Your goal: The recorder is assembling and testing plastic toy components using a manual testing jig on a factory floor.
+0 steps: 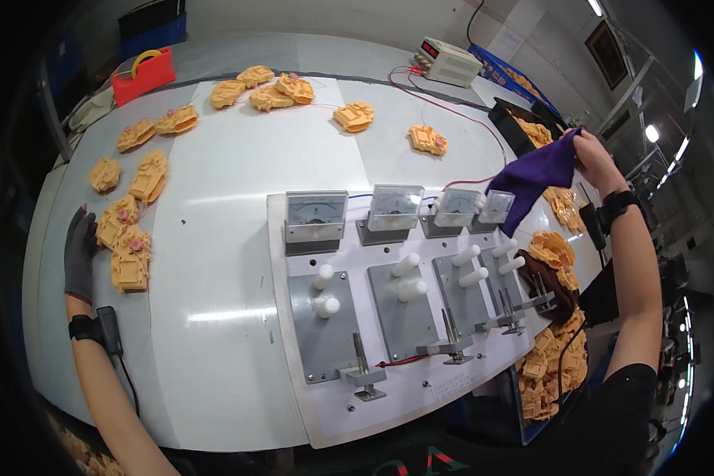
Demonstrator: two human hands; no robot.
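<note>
My right hand [599, 163], bare, is raised at the far right and grips a corner of a purple cloth [535, 174]. The cloth hangs down toward the panel meters. On the left, my left hand [80, 254] wears a dark grey glove and lies with fingers stretched out on the table's edge. It is right beside several orange-yellow plastic housings [130, 270], some with a small pink part on top; whether it touches them I cannot tell. Between my hands stands a white test board [325, 420] with meters [316, 218], white pegs [329, 307] and metal clamps [364, 373].
More housings [354, 117] curve along the table's far side. At the back are a red tape dispenser [143, 75] and a power supply [448, 62] with a red wire to the meters. Bins of housings [543, 365] stand at the right, with a dark brown cloth [559, 297] above.
</note>
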